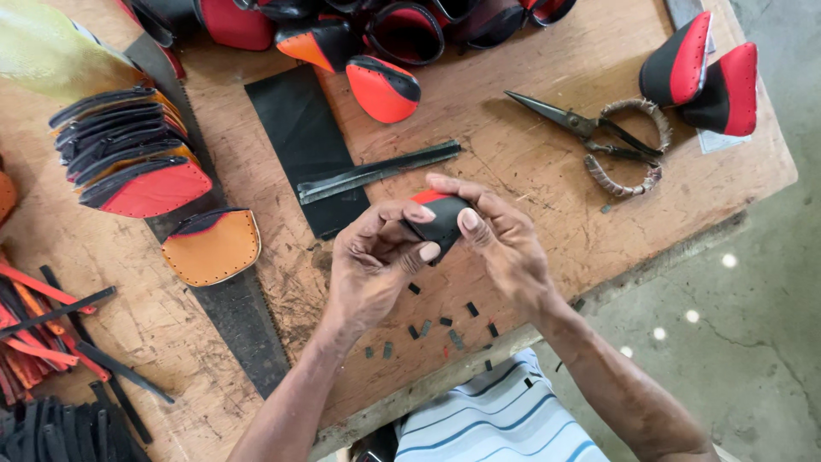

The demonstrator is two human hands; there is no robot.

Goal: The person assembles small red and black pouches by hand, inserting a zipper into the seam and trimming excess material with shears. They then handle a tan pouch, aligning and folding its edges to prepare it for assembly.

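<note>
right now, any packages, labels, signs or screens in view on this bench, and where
None in view: no package, label, sign or screen shows.
The wooden workbench bears only loose work goods: red and black shoe pieces, a black sheet, scissors.
The left hand and right hand together hold one unmarked red and black shoe piece.

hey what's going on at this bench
A person sits at a worn wooden workbench, holding a small black and red shoe piece between both hands. The left hand and right hand pinch it from either side with the thumbs pressed on top. Small black offcuts lie on the bench below the hands. Scissors with wrapped handles lie to the right, a stack of similar pieces to the left, and a black sheet with thin strips just beyond the hands.
</note>
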